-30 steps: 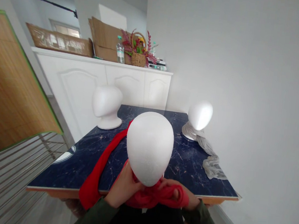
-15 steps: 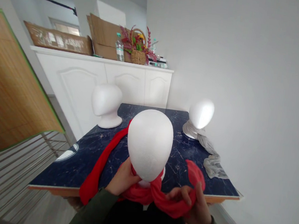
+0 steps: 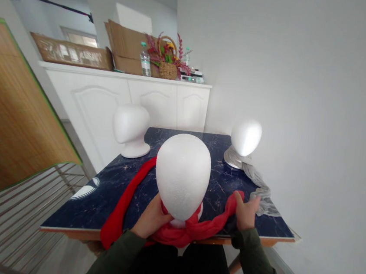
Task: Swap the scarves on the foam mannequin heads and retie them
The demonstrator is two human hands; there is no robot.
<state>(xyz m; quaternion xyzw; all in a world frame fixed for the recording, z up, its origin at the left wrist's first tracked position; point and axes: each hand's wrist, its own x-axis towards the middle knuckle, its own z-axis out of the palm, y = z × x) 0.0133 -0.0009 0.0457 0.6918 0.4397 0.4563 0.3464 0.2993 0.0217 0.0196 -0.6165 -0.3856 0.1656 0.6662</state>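
A white foam mannequin head (image 3: pixel 182 172) stands upright at the table's near edge, with a red scarf (image 3: pixel 206 229) wrapped around its neck. My left hand (image 3: pixel 151 218) is closed on the scarf at the left side of the neck, its thumb under the head's chin area. To the right, my right hand (image 3: pixel 246 211) grips the scarf near its end, low over the table, with one digit sticking out to the right. A brighter red length of cloth (image 3: pixel 123 202) trails along the left side; whether it joins the same scarf is hidden behind the head.
Another bare white head (image 3: pixel 131 125) stands at the back left. At the back right, one more head (image 3: pixel 245 137) wears a grey scarf (image 3: pixel 257 179) trailing forward. The dark blue marbled table (image 3: pixel 176 136) borders a wall on the right. A metal rack (image 3: pixel 31 208) is at left.
My right hand has moved away from me and slightly right, drawing the scarf's end out over the table. The left hand stays at the neck.
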